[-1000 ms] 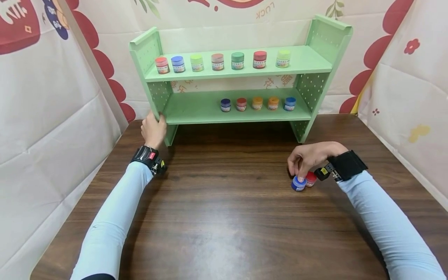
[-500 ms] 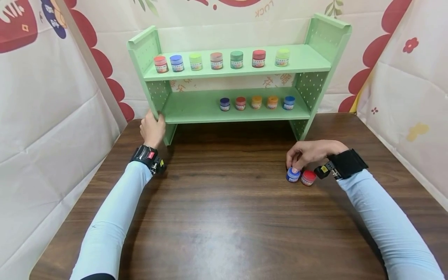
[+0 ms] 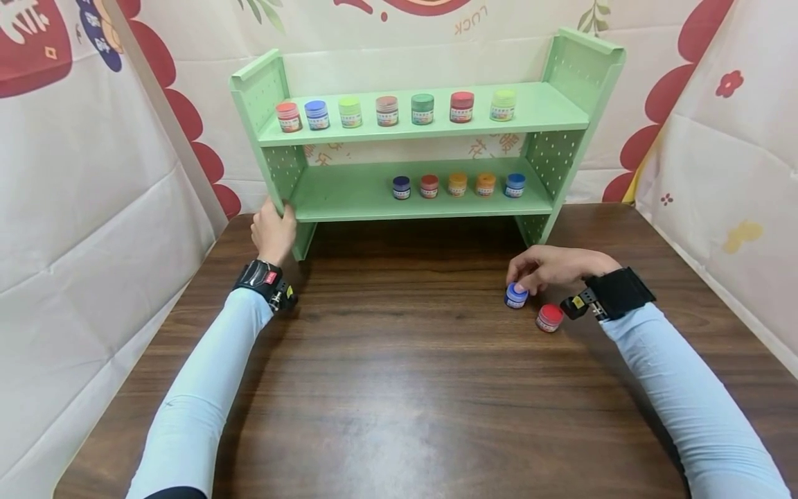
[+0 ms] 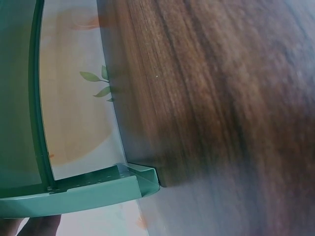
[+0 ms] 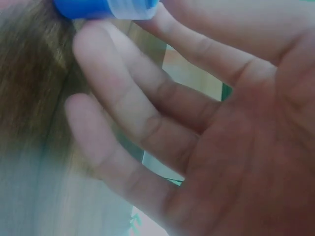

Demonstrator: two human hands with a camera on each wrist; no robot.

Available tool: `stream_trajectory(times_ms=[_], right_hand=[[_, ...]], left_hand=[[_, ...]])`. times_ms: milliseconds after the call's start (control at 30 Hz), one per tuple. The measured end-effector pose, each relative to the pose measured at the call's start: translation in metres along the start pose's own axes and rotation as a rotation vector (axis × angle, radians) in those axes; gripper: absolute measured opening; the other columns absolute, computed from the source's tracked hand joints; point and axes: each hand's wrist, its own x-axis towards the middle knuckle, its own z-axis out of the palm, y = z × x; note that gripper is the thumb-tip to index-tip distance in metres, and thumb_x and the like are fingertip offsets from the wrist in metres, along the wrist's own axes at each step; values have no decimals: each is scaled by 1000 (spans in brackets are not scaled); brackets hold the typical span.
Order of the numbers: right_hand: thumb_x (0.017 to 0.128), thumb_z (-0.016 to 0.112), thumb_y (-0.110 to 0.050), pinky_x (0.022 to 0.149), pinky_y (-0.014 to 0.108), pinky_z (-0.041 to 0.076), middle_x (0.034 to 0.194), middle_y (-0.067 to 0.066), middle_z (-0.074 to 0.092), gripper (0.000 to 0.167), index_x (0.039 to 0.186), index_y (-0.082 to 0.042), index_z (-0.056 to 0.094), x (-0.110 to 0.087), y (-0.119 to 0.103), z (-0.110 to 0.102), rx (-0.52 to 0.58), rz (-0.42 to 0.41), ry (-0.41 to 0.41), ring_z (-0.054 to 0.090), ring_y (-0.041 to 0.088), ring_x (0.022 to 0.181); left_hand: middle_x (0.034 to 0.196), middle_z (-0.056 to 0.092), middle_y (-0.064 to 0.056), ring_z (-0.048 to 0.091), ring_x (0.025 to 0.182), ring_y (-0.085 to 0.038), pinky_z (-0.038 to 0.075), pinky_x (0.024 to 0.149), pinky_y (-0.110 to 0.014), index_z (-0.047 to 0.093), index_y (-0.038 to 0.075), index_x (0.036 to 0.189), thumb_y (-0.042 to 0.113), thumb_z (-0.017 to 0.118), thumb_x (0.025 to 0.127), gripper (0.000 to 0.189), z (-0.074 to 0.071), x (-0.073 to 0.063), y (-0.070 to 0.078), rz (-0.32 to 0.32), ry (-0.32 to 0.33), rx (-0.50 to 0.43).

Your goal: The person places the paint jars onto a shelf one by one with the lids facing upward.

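Note:
My right hand (image 3: 551,267) pinches a small paint jar with a blue lid (image 3: 515,298) between thumb and fingers, close over the brown table. In the right wrist view, the blue jar (image 5: 106,7) shows at the top edge, and the other fingers (image 5: 115,93) are loosely bent below it. Nearer the wrist stands a red-lidded jar (image 3: 549,319), apart from the blue one. At the far left, my left hand (image 3: 273,232) grips the lower left side of the green two-tier shelf (image 3: 349,201). The left wrist view shows that side panel (image 4: 98,194) with fingertips (image 4: 39,226) behind it.
Several jars in mixed colours, among them a dark green one (image 3: 422,109), line the upper tier. The lower tier holds a shorter row, with a blue jar (image 3: 515,186) at its right end. Printed white cloth (image 3: 424,62) hangs behind and beside the table (image 3: 374,360).
My right hand has carried the blue jar away from the red jar, toward the shelf and slightly left, so a gap shows between them. The left hand keeps its grip on the shelf.

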Motion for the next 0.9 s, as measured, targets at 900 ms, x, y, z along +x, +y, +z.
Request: stream_trajectory(times_ms=[900], right_hand=[[88,82,-16,79,27,54,102,9,70,27,111,-8,70,4,-1,2,-58,-8,15,63,19,91]], left_hand=[[88,64,-20,67,92,-49,47,77,-61,47,12,87,31,49,100,22,0,0,0,-7,12,-3]])
